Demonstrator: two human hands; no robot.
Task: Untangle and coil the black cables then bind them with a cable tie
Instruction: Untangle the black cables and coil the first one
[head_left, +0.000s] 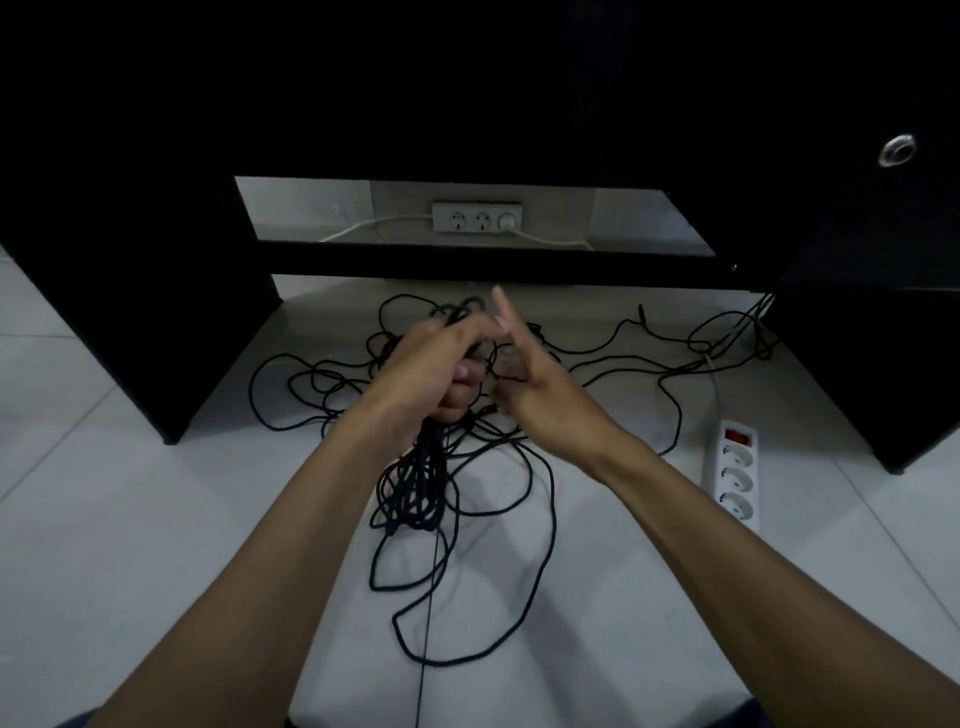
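The left hand grips a gathered bunch of black cables — keeping the coil together — while the right hand, forefinger straight, pinches a strand.

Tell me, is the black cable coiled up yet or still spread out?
Partly coiled. The left hand grips a bunch of loops hanging down, but much cable still sprawls loose across the floor.

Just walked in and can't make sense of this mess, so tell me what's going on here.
A person is sorting black cables on the floor in front of a dark desk. The left hand grips a gathered bunch of loops that hangs below it. The right hand is beside it, fingers extended, working a strand. Much cable lies loose and tangled; nothing is tied. A white power strip lies to the right.
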